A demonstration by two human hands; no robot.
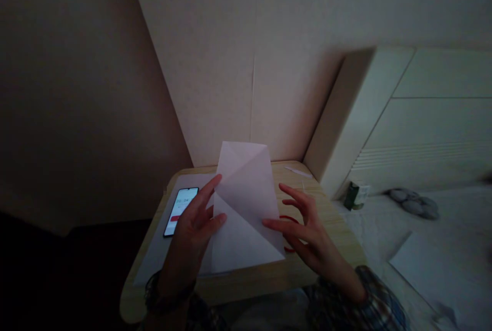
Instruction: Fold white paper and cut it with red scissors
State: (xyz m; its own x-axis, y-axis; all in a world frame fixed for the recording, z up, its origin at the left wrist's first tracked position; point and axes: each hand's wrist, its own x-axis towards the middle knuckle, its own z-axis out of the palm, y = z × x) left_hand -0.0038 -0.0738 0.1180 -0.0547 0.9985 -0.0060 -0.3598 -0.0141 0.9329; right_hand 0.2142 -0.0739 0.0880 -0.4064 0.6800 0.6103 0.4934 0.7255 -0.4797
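Note:
A white sheet of paper [246,187] with diagonal crease lines is raised upright above the small table. Its left edge is in my left hand [196,223], the thumb on the front face and some finger parts hidden behind. My right hand [307,228] is beside the right edge with its fingers spread apart. The right thumb tip rests against the front of the sheet. Partly covered by the paper and my right hand, a red curved object [289,218] lies on the table; it looks like scissor handles, though I cannot tell for sure.
A lit phone [180,210] showing a timer lies left on white paper [154,254] on the wooden table [338,233]. Paper scraps [298,171] sit at its back right. To the right, a bed holds a small dark green box [351,195], a grey lobed object [413,203] and another sheet [426,264].

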